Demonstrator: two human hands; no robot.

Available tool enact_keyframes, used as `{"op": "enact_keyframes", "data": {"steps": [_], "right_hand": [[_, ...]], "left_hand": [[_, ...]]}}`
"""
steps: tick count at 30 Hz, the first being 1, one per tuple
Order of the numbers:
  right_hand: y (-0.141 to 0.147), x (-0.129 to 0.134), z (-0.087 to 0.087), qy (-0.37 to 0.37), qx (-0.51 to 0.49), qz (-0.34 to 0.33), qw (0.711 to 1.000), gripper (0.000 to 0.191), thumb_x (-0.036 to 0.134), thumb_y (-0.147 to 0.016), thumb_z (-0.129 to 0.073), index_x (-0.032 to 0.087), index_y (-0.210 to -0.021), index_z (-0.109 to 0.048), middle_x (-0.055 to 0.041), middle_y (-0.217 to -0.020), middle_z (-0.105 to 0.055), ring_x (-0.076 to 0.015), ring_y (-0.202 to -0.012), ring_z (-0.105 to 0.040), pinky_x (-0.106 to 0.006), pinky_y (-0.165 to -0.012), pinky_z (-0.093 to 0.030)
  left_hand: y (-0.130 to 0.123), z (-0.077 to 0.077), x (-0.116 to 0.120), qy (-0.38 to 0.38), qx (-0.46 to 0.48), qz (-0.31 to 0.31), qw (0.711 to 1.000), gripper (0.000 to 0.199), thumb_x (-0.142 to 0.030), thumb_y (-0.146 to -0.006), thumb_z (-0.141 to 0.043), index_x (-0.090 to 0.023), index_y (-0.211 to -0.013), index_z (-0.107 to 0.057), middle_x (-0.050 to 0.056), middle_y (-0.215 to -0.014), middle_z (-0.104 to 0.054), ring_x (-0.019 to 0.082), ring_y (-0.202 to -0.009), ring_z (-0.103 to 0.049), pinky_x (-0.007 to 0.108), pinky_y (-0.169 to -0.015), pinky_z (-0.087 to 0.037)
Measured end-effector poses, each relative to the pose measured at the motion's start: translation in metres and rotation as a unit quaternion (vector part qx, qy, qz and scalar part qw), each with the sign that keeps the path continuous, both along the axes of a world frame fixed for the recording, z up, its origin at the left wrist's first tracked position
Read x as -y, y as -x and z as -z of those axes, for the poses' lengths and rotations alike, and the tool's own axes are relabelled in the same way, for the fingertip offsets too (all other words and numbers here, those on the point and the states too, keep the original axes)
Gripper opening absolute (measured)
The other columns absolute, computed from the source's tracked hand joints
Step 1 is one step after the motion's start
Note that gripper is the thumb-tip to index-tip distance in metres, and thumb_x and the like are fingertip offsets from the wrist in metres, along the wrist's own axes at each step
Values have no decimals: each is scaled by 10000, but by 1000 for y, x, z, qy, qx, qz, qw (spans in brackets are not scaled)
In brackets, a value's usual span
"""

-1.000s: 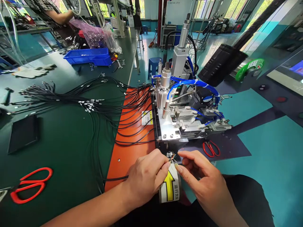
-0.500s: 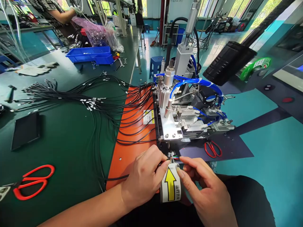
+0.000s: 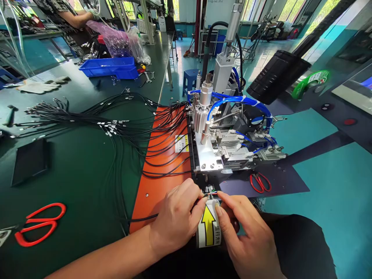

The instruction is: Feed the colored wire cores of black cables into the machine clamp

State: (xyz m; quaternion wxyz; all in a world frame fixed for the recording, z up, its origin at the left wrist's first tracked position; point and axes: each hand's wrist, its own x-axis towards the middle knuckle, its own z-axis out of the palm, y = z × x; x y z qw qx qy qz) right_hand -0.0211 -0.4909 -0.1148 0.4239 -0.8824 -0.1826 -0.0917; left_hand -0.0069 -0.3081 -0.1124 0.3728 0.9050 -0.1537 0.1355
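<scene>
The left hand [image 3: 177,213], low in the middle of the frame, is closed with its thumb and forefinger pinching a black cable [image 3: 143,219] near its end; the cable comes in across the orange panel [image 3: 139,205]. From the pinch, thin coloured wires [image 3: 213,192] stick out toward the right hand [image 3: 247,232], whose forefinger tip meets their ends while the thumb sits a little lower; whether it grips them I cannot tell. Just beneath is a white cylinder [image 3: 209,228] with a yellow arrow. As far as shows, the outer sheath is already off this end and the wires lie nearly side by side; they appear to have nothing fitted on them, and their ends are not seated in the pneumatic machine [image 3: 207,153] at centre right. A long bundle of black cables [image 3: 58,112], many with pale ends, spreads over the dark green counter [image 3: 84,170] at left. Red-handled scissors [image 3: 43,221] lie at lower left, a blue tray [image 3: 122,72] at upper left. Beyond, the room has a glossy teal floor [image 3: 334,178], a blue stool [image 3: 190,79] and bright windows; a co-worker's arm [image 3: 77,19] shows at top left.
</scene>
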Motion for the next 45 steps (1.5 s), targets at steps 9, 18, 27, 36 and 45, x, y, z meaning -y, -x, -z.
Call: {"op": "enact_keyframes", "data": {"steps": [9,18,27,36,45], "right_hand": [[2,-6,8,77,102,24,992,368,127,-949,-564,185,-1313,-555,-72,-1072,-640,-142,-938,-650,-238,-846,-503],[-6,-18,-2,-77,-29,48,995,67,190,-944,-601,217,-915,-655,-7,-823,-607,-90,-671,-580,-207,-620,-483],[-12,-10,3,-186,-236,53,952,238,416,-920,-632,183,-962,-656,-30,-800,-582,-129,-668,-562,-238,-595,-487],[-28,1,-6,-313,-405,-25,858,376,478,-888,-681,207,-1149,-667,-68,-1111,-637,-175,-983,-592,-236,-780,-490],[-33,4,-8,-321,-442,-51,836,298,451,-898,-680,194,-1047,-671,-30,-958,-632,-137,-857,-560,-233,-769,-470]], "left_hand": [[1,3,1,-19,11,-6,1000,159,-150,-930,-535,-150,-770,-539,20,-748,-499,130,-673,-455,284,-605,-344],[3,2,1,-25,14,-10,1000,178,-169,-939,-541,-156,-763,-520,17,-748,-497,128,-670,-455,280,-598,-340],[6,2,-1,-16,17,5,1000,116,-164,-947,-544,-150,-833,-558,19,-778,-507,126,-702,-473,280,-637,-359],[5,-2,-1,-37,40,25,998,130,-134,-955,-517,-144,-828,-545,29,-774,-487,143,-713,-436,300,-637,-330],[5,2,-3,-34,34,43,998,116,-137,-950,-533,-132,-837,-561,33,-768,-473,149,-719,-423,306,-635,-319]]}}
